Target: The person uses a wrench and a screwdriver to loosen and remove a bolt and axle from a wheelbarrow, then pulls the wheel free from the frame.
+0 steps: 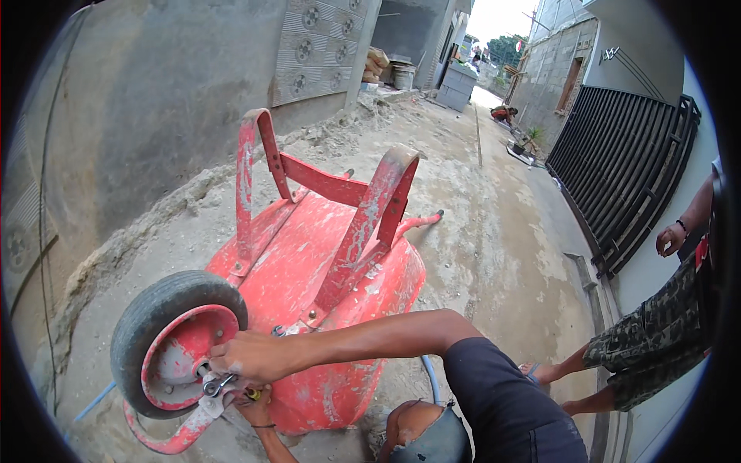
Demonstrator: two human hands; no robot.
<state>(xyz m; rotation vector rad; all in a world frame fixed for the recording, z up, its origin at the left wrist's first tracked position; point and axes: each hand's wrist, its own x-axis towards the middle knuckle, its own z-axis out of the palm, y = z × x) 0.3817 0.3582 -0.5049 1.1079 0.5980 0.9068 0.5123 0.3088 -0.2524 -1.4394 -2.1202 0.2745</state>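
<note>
A red wheelbarrow (332, 231) with worn paint lies upside down, its legs pointing up. Its black-tyred wheel (166, 339) is at the near left. My right hand (248, 356) reaches across from the right, fingers closed at the wheel's axle; what they grip is hidden. Below it, my left hand (258, 407) is closed round the yellow-and-black handle of what looks like a ratchet wrench (219, 383), its chrome head against the axle bracket (199, 415). A chrome spanner (290, 329) rests on the wheelbarrow's underside by a bolt.
A person in camouflage shorts (648, 332) stands at the right, beside a black metal gate (617, 170). Along the left runs a grey wall (154, 116). Blue hose (431, 378) lies on the ground. Farther up the lane another person crouches (504, 113).
</note>
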